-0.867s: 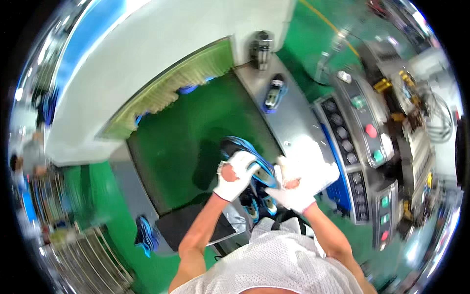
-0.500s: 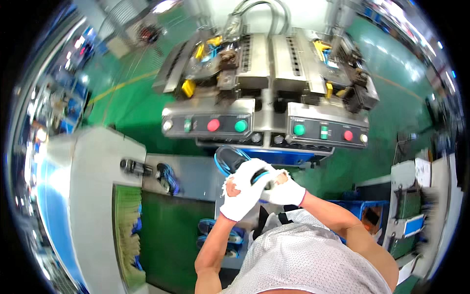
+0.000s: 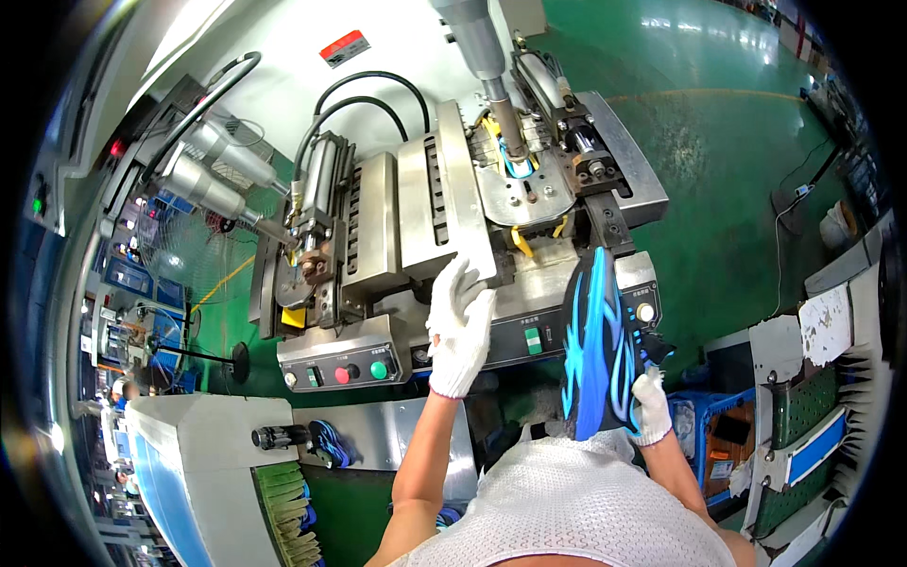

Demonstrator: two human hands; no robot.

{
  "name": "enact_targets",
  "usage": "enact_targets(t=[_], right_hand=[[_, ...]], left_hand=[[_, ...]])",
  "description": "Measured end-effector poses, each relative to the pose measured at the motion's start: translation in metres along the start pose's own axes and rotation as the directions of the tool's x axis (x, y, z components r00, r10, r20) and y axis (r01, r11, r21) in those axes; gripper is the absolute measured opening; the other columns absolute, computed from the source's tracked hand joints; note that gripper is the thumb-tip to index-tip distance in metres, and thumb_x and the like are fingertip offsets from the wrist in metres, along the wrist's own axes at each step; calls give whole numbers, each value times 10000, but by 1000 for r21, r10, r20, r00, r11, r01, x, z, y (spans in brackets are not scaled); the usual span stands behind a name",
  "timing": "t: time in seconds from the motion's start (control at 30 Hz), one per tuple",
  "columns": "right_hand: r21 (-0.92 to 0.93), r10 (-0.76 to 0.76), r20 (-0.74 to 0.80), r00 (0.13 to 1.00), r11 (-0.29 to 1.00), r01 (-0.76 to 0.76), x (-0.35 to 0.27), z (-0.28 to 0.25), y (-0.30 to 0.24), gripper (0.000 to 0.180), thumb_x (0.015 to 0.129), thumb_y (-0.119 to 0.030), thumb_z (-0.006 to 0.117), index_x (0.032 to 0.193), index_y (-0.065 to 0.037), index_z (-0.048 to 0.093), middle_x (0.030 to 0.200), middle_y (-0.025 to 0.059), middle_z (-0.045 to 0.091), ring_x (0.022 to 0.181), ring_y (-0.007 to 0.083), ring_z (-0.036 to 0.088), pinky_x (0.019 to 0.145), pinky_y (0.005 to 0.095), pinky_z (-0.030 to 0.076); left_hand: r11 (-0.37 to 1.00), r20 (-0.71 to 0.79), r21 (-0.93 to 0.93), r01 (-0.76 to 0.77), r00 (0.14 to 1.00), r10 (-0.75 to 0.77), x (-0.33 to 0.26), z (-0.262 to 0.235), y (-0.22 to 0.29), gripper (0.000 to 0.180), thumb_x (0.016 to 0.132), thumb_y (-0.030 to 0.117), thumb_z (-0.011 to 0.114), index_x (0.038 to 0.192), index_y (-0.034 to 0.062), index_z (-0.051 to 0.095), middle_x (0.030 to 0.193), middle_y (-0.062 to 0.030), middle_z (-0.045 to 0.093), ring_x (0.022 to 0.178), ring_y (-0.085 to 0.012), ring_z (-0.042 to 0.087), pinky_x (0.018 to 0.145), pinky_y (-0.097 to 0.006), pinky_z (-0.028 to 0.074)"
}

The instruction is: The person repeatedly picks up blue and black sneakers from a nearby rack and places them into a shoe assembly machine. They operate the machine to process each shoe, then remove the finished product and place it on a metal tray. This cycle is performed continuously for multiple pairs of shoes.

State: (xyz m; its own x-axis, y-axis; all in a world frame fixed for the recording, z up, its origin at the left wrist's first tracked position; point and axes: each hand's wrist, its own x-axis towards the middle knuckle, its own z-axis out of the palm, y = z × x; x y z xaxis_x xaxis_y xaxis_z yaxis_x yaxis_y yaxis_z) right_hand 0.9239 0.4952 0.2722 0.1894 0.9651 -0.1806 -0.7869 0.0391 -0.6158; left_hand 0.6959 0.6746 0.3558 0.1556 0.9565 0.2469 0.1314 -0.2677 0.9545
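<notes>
A black shoe with bright blue stripes (image 3: 597, 350) stands out in front of the machine's right side, its toe pointing away from me. My right hand (image 3: 650, 406), in a white knitted glove, grips it near its collar, with the fingers partly hidden by the shoe. My left hand (image 3: 461, 326), gloved the same way, is raised before the machine's middle, empty, with fingers apart. Beyond the hands is the metal two-station machine (image 3: 453, 227). A blue-edged item (image 3: 518, 168) sits under the right-hand press rod (image 3: 505, 118).
Control panels with buttons (image 3: 345, 373) run along the machine's front. At left stands a grey cabinet (image 3: 208, 425) with a green brush curtain (image 3: 286, 510). Another shoe (image 3: 328, 444) lies on a metal shelf (image 3: 378, 420). A blue crate (image 3: 732, 425) is at right.
My hands, together on the shoe before, have parted. The left has let go and reached toward the machine; the right has carried the shoe to the right. My view has shifted closer to the machine.
</notes>
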Motion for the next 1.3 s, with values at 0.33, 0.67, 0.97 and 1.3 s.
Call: enact_targets(t=[0.33, 0.67, 0.97, 1.3], right_hand=[[41, -81, -156, 984, 995, 88, 17, -21, -33, 688, 794, -124, 721, 1399, 93, 475, 1231, 209, 681, 1072, 301, 712, 940, 438, 590], [-205, -129, -340, 932, 977, 61, 10, 20, -31, 549, 763, -155, 772, 1214, 75, 560, 919, 5, 628, 783, 103, 602, 721, 289, 545], [-218, -201, -416, 887, 969, 117, 2, 27, -5, 133, 817, -105, 745, 834, -28, 638, 830, -9, 617, 746, 93, 597, 727, 276, 504], [-334, -227, -478, 849, 941, 63, -1, 13, 4, 178, 855, -145, 734, 953, -1, 697, 899, 27, 657, 817, 120, 629, 812, 296, 529]], left_hand=[[991, 30, 99, -91, 996, 88, 81, 56, -14, 561, 978, 56, 647, 1486, -8, 417, 1435, -191, 532, 1299, -254, 570, 1072, -375, 474], [998, 92, 13, 62, 994, -63, 42, 35, -18, 492, 1035, 69, 579, 1487, -19, 403, 1447, -187, 520, 1284, -276, 585, 1047, -381, 539], [998, 74, -43, 56, 996, -53, 24, 13, -28, 543, 987, 49, 611, 1487, -21, 413, 1433, -200, 540, 1266, -249, 600, 1027, -343, 507], [997, 82, -70, 41, 996, -36, 27, 5, -24, 573, 991, 46, 623, 1502, -28, 376, 1481, -207, 493, 1309, -281, 572, 1062, -377, 502]])
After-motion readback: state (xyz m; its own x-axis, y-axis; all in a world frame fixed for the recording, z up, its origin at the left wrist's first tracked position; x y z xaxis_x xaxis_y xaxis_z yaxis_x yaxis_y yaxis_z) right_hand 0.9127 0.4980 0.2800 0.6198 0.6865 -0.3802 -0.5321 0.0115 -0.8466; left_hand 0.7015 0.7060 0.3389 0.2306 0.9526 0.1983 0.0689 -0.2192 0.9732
